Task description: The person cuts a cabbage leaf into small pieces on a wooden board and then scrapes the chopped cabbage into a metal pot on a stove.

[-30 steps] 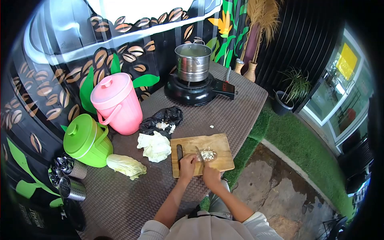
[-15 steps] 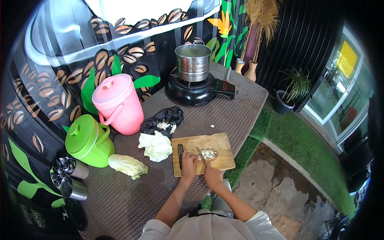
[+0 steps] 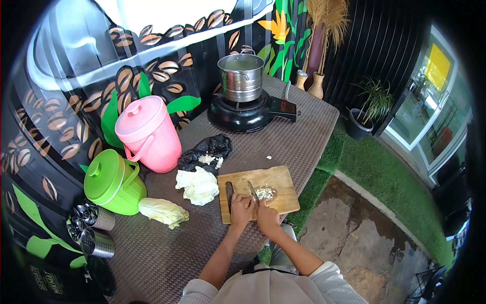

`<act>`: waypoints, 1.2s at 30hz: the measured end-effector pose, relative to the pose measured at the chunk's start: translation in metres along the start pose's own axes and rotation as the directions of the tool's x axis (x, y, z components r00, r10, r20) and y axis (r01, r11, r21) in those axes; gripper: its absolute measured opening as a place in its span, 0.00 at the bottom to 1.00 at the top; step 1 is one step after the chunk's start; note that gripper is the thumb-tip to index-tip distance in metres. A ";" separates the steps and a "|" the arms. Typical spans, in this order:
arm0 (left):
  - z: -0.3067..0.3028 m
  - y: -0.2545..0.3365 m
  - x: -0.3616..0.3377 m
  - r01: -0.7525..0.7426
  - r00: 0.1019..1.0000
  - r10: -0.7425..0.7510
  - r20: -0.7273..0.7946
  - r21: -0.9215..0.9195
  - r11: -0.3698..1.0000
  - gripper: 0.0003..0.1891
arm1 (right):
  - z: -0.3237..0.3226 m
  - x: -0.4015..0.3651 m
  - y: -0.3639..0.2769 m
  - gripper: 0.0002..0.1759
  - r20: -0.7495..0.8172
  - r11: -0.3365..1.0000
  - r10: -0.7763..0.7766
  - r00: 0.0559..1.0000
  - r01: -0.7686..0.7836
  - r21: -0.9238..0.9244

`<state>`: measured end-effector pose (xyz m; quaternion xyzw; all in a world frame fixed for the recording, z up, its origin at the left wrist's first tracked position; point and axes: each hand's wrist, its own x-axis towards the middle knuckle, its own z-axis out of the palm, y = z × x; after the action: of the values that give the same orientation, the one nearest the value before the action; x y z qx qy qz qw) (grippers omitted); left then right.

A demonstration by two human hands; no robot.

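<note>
A wooden cutting board (image 3: 283, 178) lies at the table's near right edge, with a dark long slot along its left side. My right hand (image 3: 268, 217) grips a knife (image 3: 252, 189), its blade pointing away from me over the board. Left of the blade, my left hand (image 3: 242, 209) rests on the board with its fingers curled together. Whatever is under those fingertips is too small to make out. Finely chopped pale pieces, like garlic (image 3: 265, 192), lie in a small heap right of the blade.
Cabbage leaves (image 3: 197, 186) and a napa cabbage piece (image 3: 163, 212) lie left of the board. Behind them is a black plastic bag (image 3: 195, 156) with peelings. A steel pot (image 3: 241, 81) stands on a black stove (image 3: 238, 117). Pink (image 3: 157, 134) and green jugs (image 3: 114, 182) stand at left.
My right hand and the knife have shifted slightly left, closer to my left hand. The left hand stays almost in place, and the view has tilted a little.
</note>
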<state>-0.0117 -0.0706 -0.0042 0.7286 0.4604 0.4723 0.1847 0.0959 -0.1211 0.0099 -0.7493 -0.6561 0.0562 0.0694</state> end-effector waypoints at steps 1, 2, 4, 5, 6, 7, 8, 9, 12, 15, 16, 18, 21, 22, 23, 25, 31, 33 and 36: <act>-0.001 0.001 0.001 -0.003 1.000 0.003 -0.007 -0.009 1.000 0.06 | -0.005 0.004 0.001 0.14 0.014 1.000 -0.018 1.000 0.018 0.010; -0.002 0.001 0.001 -0.005 1.000 0.004 -0.016 -0.018 1.000 0.06 | -0.009 0.005 0.001 0.14 0.030 0.999 -0.038 0.999 0.038 0.018; 0.002 -0.008 -0.002 0.029 0.999 -0.029 -0.013 -0.029 0.999 0.06 | -0.014 -0.004 -0.002 0.14 0.027 0.999 -0.037 0.999 0.036 0.036; 0.004 -0.013 -0.002 0.062 0.998 -0.062 -0.009 -0.041 0.997 0.06 | -0.014 -0.009 -0.004 0.14 0.024 0.998 -0.033 0.999 0.032 0.054; 0.006 -0.017 -0.001 0.061 0.998 -0.061 -0.011 -0.043 0.997 0.06 | -0.006 -0.013 -0.006 0.14 0.022 0.998 -0.034 0.999 0.033 0.052; 0.006 -0.020 0.001 0.059 0.998 -0.060 -0.013 -0.038 0.998 0.06 | 0.003 -0.017 -0.008 0.14 0.008 1.000 0.016 1.000 -0.016 0.008; 0.007 -0.023 0.000 0.060 0.998 -0.061 -0.013 -0.034 0.998 0.06 | 0.012 -0.019 -0.007 0.14 -0.006 0.997 0.066 0.998 -0.066 -0.036; 0.007 -0.023 0.000 0.063 0.998 -0.064 -0.013 -0.037 0.997 0.06 | 0.009 -0.018 -0.006 0.14 -0.004 0.997 0.067 0.998 -0.067 -0.039; 0.007 -0.022 -0.001 0.126 0.992 -0.128 -0.011 -0.097 0.987 0.07 | -0.002 -0.003 -0.002 0.14 0.067 1.000 -0.004 0.998 0.004 -0.010; 0.006 -0.018 0.000 0.130 0.990 -0.134 -0.050 -0.063 0.989 0.08 | -0.014 0.004 -0.003 0.15 0.061 0.999 -0.043 0.997 0.042 0.025; 0.003 -0.014 -0.001 0.157 0.985 -0.162 -0.059 -0.079 0.985 0.07 | -0.020 -0.001 -0.005 0.16 0.071 0.999 -0.035 0.997 0.034 0.013; 0.000 -0.012 0.001 0.181 0.979 -0.188 -0.072 -0.096 0.979 0.07 | -0.018 -0.005 -0.011 0.16 0.079 1.000 -0.028 0.996 0.028 -0.001; 0.000 -0.013 0.002 0.096 0.993 -0.099 -0.058 -0.059 0.994 0.06 | -0.004 -0.010 -0.012 0.12 0.033 0.994 -0.001 0.999 0.004 -0.106; -0.001 -0.012 0.002 0.096 0.994 -0.098 -0.046 -0.048 0.994 0.05 | -0.006 -0.008 -0.010 0.15 0.040 0.998 -0.011 0.999 0.014 -0.068; -0.003 -0.010 0.001 0.097 0.995 -0.098 -0.031 -0.036 0.995 0.04 | -0.007 -0.006 -0.009 0.18 0.048 0.999 -0.021 0.999 0.022 -0.028; -0.002 -0.009 0.003 0.096 0.995 -0.097 -0.034 -0.038 0.995 0.04 | -0.010 0.000 0.001 0.18 0.041 0.998 -0.055 0.998 0.056 -0.018; 0.004 -0.016 -0.001 0.071 0.996 -0.072 -0.051 -0.032 0.997 0.05 | -0.001 -0.020 -0.007 0.13 0.031 0.998 -0.015 0.999 0.017 -0.053; 0.005 -0.016 -0.002 0.070 0.997 -0.071 -0.037 -0.017 0.997 0.05 | 0.002 -0.019 -0.006 0.11 0.017 0.996 0.028 0.999 -0.027 -0.081; 0.004 -0.015 -0.005 0.056 0.998 -0.057 -0.038 -0.018 0.998 0.05 | -0.011 -0.007 -0.002 0.11 0.004 0.998 -0.056 0.998 0.056 0.017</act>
<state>-0.0162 -0.0663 -0.0194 0.7044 0.4802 0.4848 0.1954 0.0947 -0.1277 0.0213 -0.7301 -0.6764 0.0617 0.0758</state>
